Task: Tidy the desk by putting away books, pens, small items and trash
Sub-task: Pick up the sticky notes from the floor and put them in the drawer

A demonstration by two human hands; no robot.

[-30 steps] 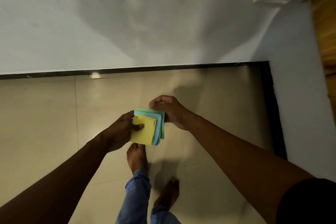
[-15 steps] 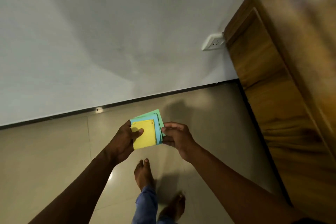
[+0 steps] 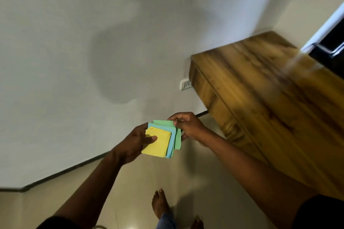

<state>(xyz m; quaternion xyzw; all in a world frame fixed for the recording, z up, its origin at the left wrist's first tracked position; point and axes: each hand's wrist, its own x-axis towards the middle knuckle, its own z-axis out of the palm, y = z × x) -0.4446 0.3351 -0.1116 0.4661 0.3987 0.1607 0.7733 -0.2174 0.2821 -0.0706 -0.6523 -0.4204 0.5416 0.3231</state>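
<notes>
both hands hold a stack of coloured paper squares (image 3: 163, 138) out in front of the body, above the tiled floor (image 3: 195, 169). the left hand (image 3: 134, 141) grips the stack from the left side, its thumb pressed flat on the yellow top sheet and its fingers hidden underneath. the right hand (image 3: 186, 124) is curled at the stack's upper right corner, thumb and forefinger pinching the edge of the green sheet at the back (the light blue sheets lie between green and yellow).

compared with half a second ago the view has swung further right and up: the wooden desk (image 3: 270, 98) now shows its whole top and stands much fuller in the picture, blurred by the motion, with a dark object (image 3: 329, 46) at its far right edge that was out of sight before. the wall socket (image 3: 186, 84) sits just beside the desk's near corner, as before. the stack has fanned out a little more, the green sheet poking out further on the right side, and the right hand has shifted from the stack's right edge up to its top corner. one bare foot (image 3: 160, 204) steps forward below the hands, above a blue trouser cuff (image 3: 167, 221).
</notes>
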